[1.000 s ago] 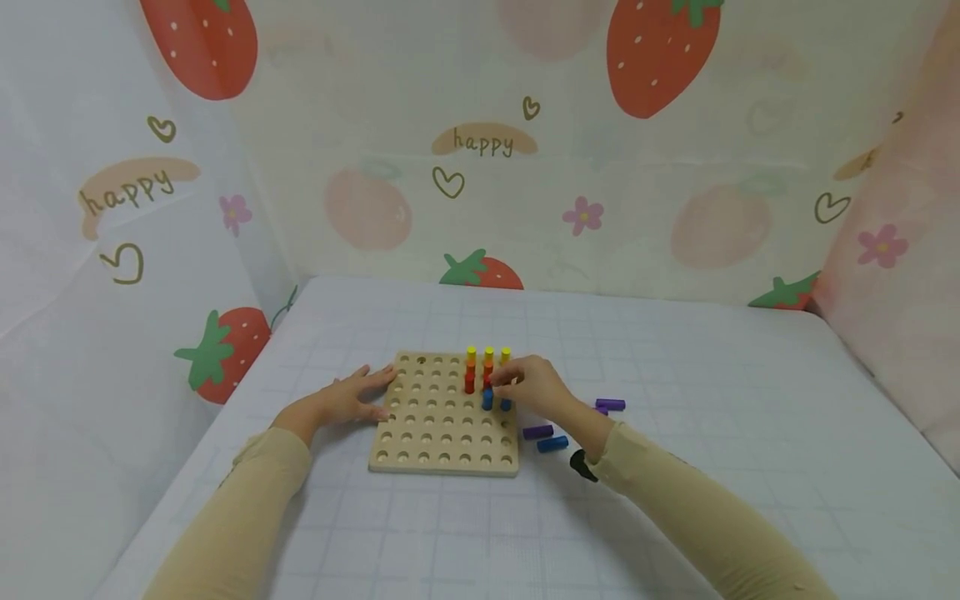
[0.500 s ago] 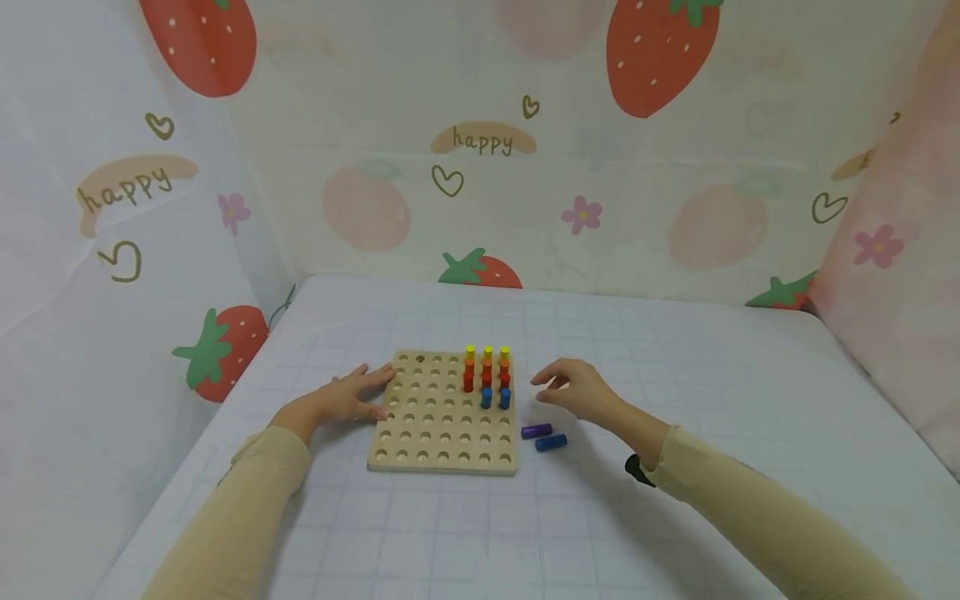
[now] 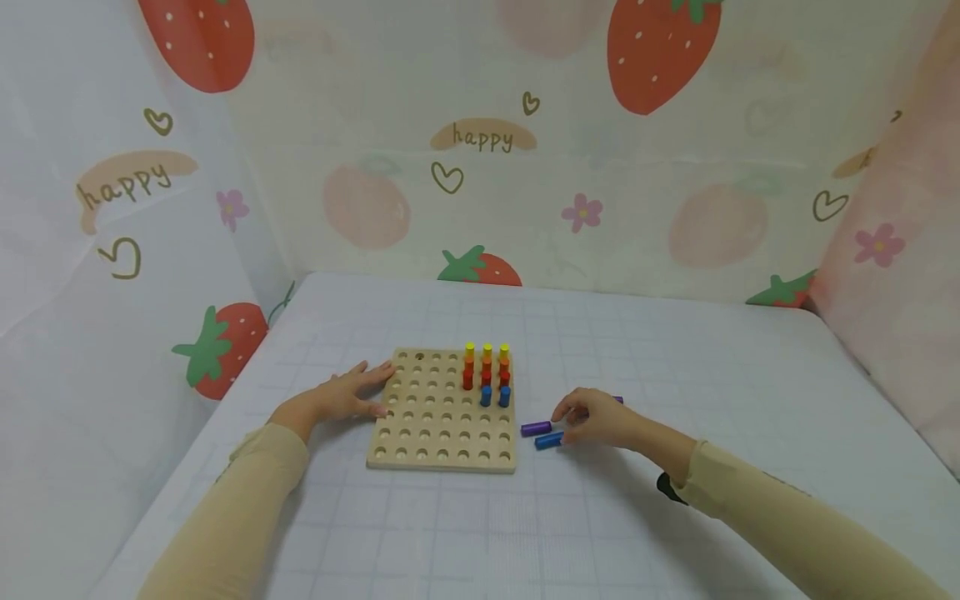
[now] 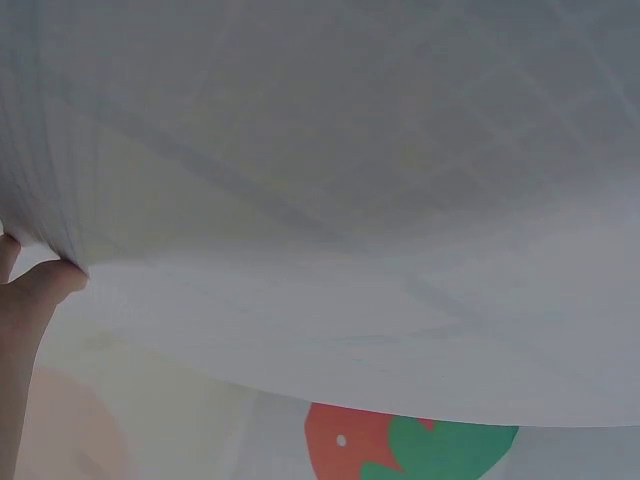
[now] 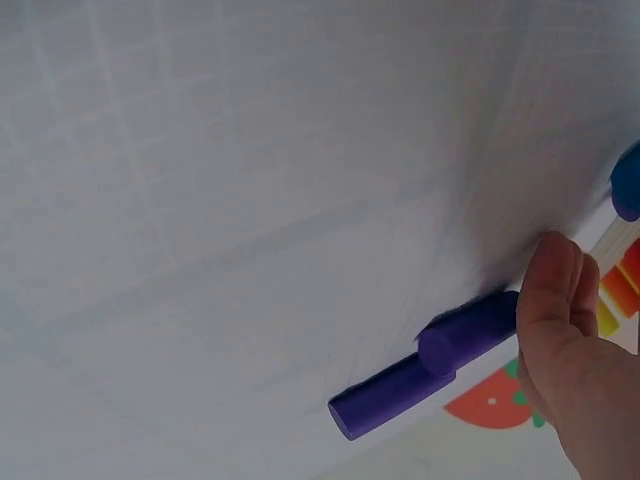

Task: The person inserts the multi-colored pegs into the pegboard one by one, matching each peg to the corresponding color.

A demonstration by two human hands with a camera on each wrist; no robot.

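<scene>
A wooden peg board [image 3: 442, 466] with rows of round holes lies on the table. Upright in its right side stand yellow pegs [image 3: 487, 349], orange pegs, red pegs [image 3: 467, 381] and two blue pegs [image 3: 486, 397]. My left hand [image 3: 341, 396] rests at the board's left edge, fingers spread. Right of the board, my right hand [image 3: 596, 419] is low with bent fingers, its thumb at the right end of a loose blue peg [image 3: 547, 441]. A purple peg [image 3: 536, 429] lies just beyond that one. In the right wrist view, two more purple pegs [image 5: 390, 395] lie beside the fingers [image 5: 548, 285].
A white cloth with a faint grid covers the table [image 3: 675, 358]. Behind and at the sides hang strawberry-printed curtains [image 3: 487, 208]. The left wrist view shows mostly cloth and part of the left hand [image 4: 25, 310].
My right hand has left the blue pegs on the board, moved right, and come down beside the loose blue peg. My left hand has stayed at the board's edge.
</scene>
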